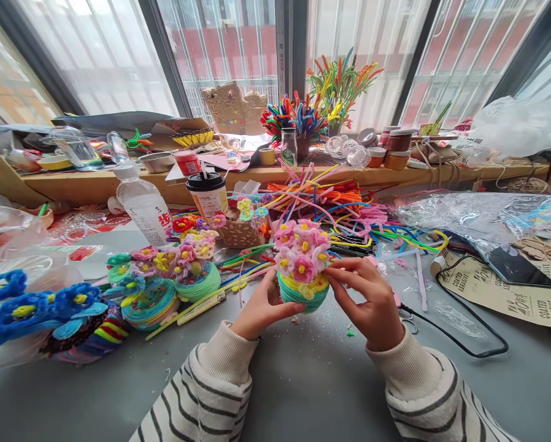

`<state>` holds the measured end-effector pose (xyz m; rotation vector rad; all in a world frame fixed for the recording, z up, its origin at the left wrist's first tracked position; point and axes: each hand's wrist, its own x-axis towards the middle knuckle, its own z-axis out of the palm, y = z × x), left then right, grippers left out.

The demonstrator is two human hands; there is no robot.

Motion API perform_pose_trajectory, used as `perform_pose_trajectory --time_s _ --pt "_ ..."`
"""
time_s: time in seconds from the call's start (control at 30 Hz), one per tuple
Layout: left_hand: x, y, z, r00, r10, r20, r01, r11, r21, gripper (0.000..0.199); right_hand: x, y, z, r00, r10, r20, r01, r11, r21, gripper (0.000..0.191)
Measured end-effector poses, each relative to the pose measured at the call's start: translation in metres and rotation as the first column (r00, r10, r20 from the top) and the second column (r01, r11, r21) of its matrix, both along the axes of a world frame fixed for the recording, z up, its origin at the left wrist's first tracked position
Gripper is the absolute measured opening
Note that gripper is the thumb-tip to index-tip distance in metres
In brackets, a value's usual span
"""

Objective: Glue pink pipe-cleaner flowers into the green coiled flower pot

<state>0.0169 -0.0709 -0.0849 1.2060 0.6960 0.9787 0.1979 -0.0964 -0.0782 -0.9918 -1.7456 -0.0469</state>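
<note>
A small pot of pipe-cleaner flowers [303,258] stands in front of me, pink blooms with yellow centres above a yellow band and a green wrapped base. My left hand [267,307] is closed round the pot's left side, thumb across its front. At the right rim, my right hand [365,298] pinches with thumb and fingertips against the flowers' edge; whatever lies between those fingertips is too small to make out. Left of my hands sit similar pots: a green one with pink flowers [197,279], a striped one [151,301] and one with blue flowers [80,331].
Loose pipe cleaners [331,205] lie heaped behind the pot. A water bottle [142,205] and a lidded cup [207,193] stand at the back left. On the right are a phone [510,261], sandpaper sheets [491,288] and a black cable [469,350]. Jars line the window ledge [386,178].
</note>
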Motion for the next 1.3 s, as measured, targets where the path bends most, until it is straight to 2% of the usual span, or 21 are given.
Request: perform_pose_trajectory --time_s 0.3,0.53,0.97,1.13,1.3 --pt "0.001 0.000 0.000 1.000 0.012 0.008 -0.012 1.000 -0.004 0.073 0.001 -0.002 0.001 0.999 0.006 0.032 -0.005 1.000 -0.016 0.029" --pt "-0.001 0.003 -0.006 1.000 0.009 0.022 -0.009 1.000 0.001 0.075 0.002 -0.003 0.001 0.999 -0.009 0.042 0.009 1.000 -0.008 0.030" --pt "-0.001 0.002 -0.005 0.999 0.041 -0.004 -0.041 0.999 -0.006 0.065 0.002 -0.003 -0.002 0.998 0.009 0.065 -0.008 1.000 -0.006 0.035" --pt "0.001 0.003 -0.004 0.992 0.128 0.017 -0.127 0.991 -0.032 0.061 0.004 0.001 -0.007 0.998 -0.062 0.017 0.063 0.995 -0.081 0.034" --pt "0.000 0.008 -0.007 0.946 0.322 -0.036 -0.324 0.944 -0.062 0.056 0.012 0.009 -0.017 0.989 -0.147 0.007 0.146 0.977 -0.158 0.024"
